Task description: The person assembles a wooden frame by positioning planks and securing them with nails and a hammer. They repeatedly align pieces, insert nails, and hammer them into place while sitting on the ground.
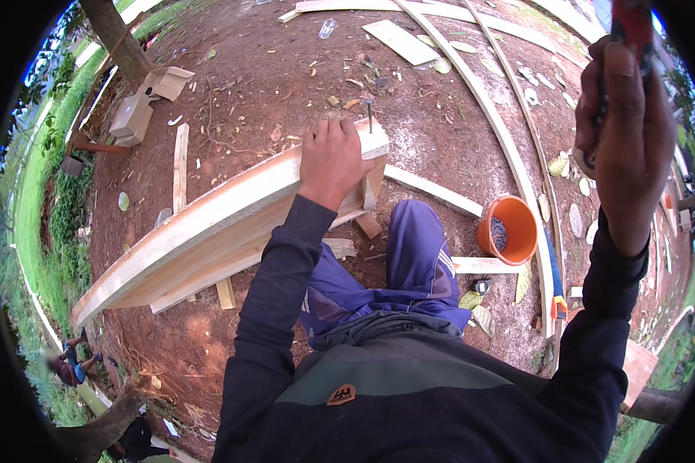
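My left hand [328, 158] is closed over the upper edge of a pale wooden frame [208, 202], made of long boards set on edge, close to its right end. Just right of that hand a nail [370, 116] stands upright in the wood at the frame's corner. Raised high at the far right, my right hand [625, 131] is wrapped round the red and dark handle of a hammer [632, 31]. The hammer's head cannot be made out at the picture's rim. The frame rests in front of my knees.
An orange bucket [527, 231] of nails stands right of my knee, beside a long wooden strip [510, 147]. A handsaw [554, 270] lies near it. Behind are a loose board [400, 42], a cardboard box [131, 118] and a tree trunk [120, 42]. A person [76, 366] is at far left.
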A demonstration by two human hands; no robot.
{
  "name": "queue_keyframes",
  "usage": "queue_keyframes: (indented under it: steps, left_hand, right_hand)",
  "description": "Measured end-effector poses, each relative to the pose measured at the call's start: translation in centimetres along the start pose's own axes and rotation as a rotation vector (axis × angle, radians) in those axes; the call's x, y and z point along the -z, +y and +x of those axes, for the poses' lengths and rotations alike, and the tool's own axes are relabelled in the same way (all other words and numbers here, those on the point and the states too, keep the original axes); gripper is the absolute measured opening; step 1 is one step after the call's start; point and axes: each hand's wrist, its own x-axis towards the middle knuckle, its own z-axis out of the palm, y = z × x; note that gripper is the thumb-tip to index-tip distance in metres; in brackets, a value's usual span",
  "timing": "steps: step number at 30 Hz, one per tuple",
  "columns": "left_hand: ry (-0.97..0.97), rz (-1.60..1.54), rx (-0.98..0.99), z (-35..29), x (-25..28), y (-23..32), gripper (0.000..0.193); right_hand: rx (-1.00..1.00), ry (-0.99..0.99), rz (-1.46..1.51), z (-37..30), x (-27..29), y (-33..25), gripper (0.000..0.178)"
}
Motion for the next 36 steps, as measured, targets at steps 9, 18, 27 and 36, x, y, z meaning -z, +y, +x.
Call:
queue_keyframes:
  steps: [9,18,27,36]
  left_hand:
    - [0.051,-0.019,0.014,-0.2,-0.1,0.1,0.063]
    - [0.162,-0.033,0.020,-0.2,-2.5,-0.2,0.054]
    - [0.225,0.046,-0.052,-0.2,-1.6,-0.3,0.068]
    - [0.167,-0.042,-0.046,-0.1,-1.9,-0.4,0.065]
  right_hand:
    - [0.091,-0.644,-0.362,-6.2,-4.0,4.5,0.030]
    - [0.348,-0.701,-0.520,-7.9,-5.8,4.2,0.039]
    - [0.390,-0.712,-0.252,-9.0,-8.7,3.8,0.054]
    - [0.203,-0.673,-0.436,-9.6,-8.2,4.4,0.050]
